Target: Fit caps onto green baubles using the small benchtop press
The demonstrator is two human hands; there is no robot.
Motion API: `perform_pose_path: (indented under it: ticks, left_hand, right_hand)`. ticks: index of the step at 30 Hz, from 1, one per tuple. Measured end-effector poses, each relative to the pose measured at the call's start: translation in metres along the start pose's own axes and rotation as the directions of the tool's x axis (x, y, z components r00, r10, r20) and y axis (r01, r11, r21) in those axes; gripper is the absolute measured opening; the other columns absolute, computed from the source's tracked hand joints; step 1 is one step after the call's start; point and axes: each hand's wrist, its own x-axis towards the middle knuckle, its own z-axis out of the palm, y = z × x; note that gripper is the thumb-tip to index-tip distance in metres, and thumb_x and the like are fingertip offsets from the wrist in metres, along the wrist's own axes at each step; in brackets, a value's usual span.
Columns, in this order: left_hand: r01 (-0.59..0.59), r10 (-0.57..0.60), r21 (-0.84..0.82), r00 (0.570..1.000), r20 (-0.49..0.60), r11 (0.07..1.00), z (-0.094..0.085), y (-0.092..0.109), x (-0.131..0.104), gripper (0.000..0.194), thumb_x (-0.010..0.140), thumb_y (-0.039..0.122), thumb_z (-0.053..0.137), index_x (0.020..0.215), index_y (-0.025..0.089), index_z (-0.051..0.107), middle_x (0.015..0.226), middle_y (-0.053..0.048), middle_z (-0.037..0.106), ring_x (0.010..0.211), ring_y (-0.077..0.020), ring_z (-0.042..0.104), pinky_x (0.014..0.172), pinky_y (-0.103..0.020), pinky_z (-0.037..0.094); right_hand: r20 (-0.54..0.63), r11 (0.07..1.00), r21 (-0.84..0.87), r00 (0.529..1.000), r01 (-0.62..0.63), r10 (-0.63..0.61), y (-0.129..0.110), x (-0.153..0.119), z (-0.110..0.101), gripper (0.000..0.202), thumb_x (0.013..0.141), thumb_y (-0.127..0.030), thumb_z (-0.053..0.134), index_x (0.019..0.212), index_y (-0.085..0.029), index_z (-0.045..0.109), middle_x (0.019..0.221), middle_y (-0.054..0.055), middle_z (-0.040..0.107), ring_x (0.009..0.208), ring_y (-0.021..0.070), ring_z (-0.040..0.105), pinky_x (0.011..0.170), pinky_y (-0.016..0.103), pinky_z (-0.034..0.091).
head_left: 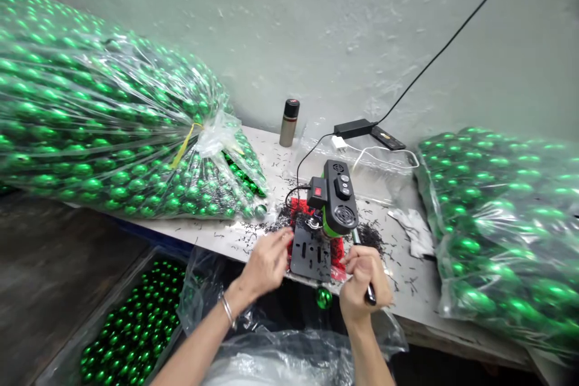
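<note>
My right hand (365, 283) is wrapped around the black-tipped lever (370, 294) of a small bench machine that looks like a mini drill press (341, 199). Under its black head lies a slotted black base plate (312, 256), over a red sheet (338, 253). To the left of the plate, my left hand (269, 259) has its fingers drawn together by scattered small black pieces (284, 217); what the fingertips hold, if anything, I cannot make out. Just below the plate's front edge is a shiny green ball (323, 297), apart from both hands.
Large clear bags of green balls lie left (90, 132) and right (511, 229). A box of balls (136, 313) stands below left. Behind the machine are a bottle (288, 123), a power adapter (353, 128), cables and a phone-like object (388, 138). A white glove (414, 232) lies right.
</note>
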Motion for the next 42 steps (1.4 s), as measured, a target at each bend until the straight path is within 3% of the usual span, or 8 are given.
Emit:
perform_pose_path:
  ticks: [4, 8, 11, 16, 21, 27, 35, 42]
  left_hand:
    - [0.283, -0.356, 0.443, 0.930, 0.091, 0.851, -0.027, -0.043, 0.062, 0.032, 0.097, 0.018, 0.044, 0.117, 0.008, 0.067, 0.114, -0.021, 0.069, 0.113, -0.0311, 0.061, 0.099, -0.047, 0.046]
    - [0.288, -0.426, 0.509, 0.887, 0.178, 0.811, -0.036, -0.065, 0.080, 0.016, 0.084, 0.019, 0.065, 0.090, 0.007, 0.073, 0.089, -0.022, 0.071, 0.098, -0.0380, 0.063, 0.088, -0.048, 0.046]
    - [0.271, -0.414, 0.503, 0.888, 0.198, 0.821, -0.039, -0.067, 0.070, 0.021, 0.082, 0.020, 0.067, 0.098, 0.009, 0.073, 0.093, -0.020, 0.071, 0.101, -0.0369, 0.062, 0.090, -0.046, 0.045]
    - [0.504, -0.490, -0.046, 0.855, 0.168, 0.863, -0.044, -0.062, 0.058, 0.045, 0.084, 0.032, 0.063, 0.127, 0.018, 0.064, 0.118, -0.011, 0.067, 0.085, -0.0223, 0.064, 0.080, -0.035, 0.049]
    - [0.584, -0.558, -0.646, 0.781, 0.282, 0.492, -0.031, -0.044, 0.044, 0.067, 0.069, 0.046, 0.079, 0.127, 0.016, 0.065, 0.097, -0.006, 0.070, 0.074, -0.0161, 0.060, 0.065, -0.026, 0.046]
    - [0.636, -0.606, -0.736, 0.687, 0.401, 0.234, -0.010, -0.015, 0.030, 0.070, 0.060, 0.038, 0.088, 0.122, 0.014, 0.067, 0.068, 0.002, 0.064, 0.057, -0.0101, 0.054, 0.058, -0.023, 0.046]
    - [0.532, -0.545, -0.837, 0.667, 0.508, -0.128, -0.001, -0.002, 0.026, 0.076, 0.059, 0.028, 0.091, 0.129, 0.020, 0.062, 0.097, -0.004, 0.071, 0.082, -0.0132, 0.068, 0.078, -0.024, 0.054]
    - [0.624, -0.538, -0.781, 0.670, 0.511, 0.036, -0.003, 0.002, 0.020, 0.074, 0.065, 0.038, 0.087, 0.131, 0.019, 0.061, 0.086, -0.002, 0.068, 0.076, -0.0149, 0.067, 0.070, -0.026, 0.052]
  right_hand:
    - [0.010, 1.000, 0.008, 1.000, 0.008, -0.008, 0.003, -0.005, 0.000, 0.032, 0.094, -0.010, 0.044, 0.063, -0.019, 0.046, 0.065, -0.002, 0.052, 0.061, 0.0105, 0.053, 0.057, 0.027, 0.038]
    - [0.037, 1.000, 0.006, 0.999, 0.014, -0.015, 0.003, -0.005, -0.002, 0.031, 0.093, -0.010, 0.043, 0.064, -0.019, 0.047, 0.066, -0.001, 0.053, 0.063, 0.0111, 0.054, 0.057, 0.026, 0.040]
    - [0.024, 1.000, 0.007, 1.000, 0.006, -0.006, 0.005, -0.007, -0.002, 0.031, 0.093, -0.011, 0.043, 0.064, -0.019, 0.048, 0.066, -0.001, 0.053, 0.062, 0.0117, 0.055, 0.057, 0.027, 0.040]
    - [0.045, 0.999, 0.016, 0.998, 0.031, -0.031, 0.007, -0.008, -0.003, 0.030, 0.093, -0.011, 0.044, 0.064, -0.020, 0.049, 0.064, -0.001, 0.053, 0.062, 0.0125, 0.055, 0.057, 0.027, 0.040]
    - [0.057, 0.999, 0.015, 0.997, 0.047, -0.048, 0.008, -0.008, -0.004, 0.029, 0.092, -0.008, 0.043, 0.066, -0.019, 0.049, 0.066, -0.001, 0.053, 0.063, 0.0117, 0.055, 0.057, 0.027, 0.042]
    - [0.073, 0.998, 0.003, 0.996, 0.056, -0.056, 0.009, -0.008, -0.006, 0.029, 0.091, -0.008, 0.043, 0.066, -0.020, 0.049, 0.065, -0.002, 0.053, 0.064, 0.0124, 0.056, 0.058, 0.027, 0.042]
    - [0.074, 1.000, 0.004, 0.997, 0.031, -0.031, 0.009, -0.009, -0.006, 0.028, 0.092, -0.009, 0.043, 0.066, -0.020, 0.050, 0.067, -0.001, 0.055, 0.065, 0.0121, 0.057, 0.059, 0.027, 0.043]
    - [0.080, 0.999, -0.022, 0.996, 0.045, -0.044, 0.008, -0.009, -0.007, 0.029, 0.093, -0.011, 0.043, 0.067, -0.020, 0.051, 0.068, -0.001, 0.056, 0.065, 0.0125, 0.058, 0.059, 0.027, 0.045]
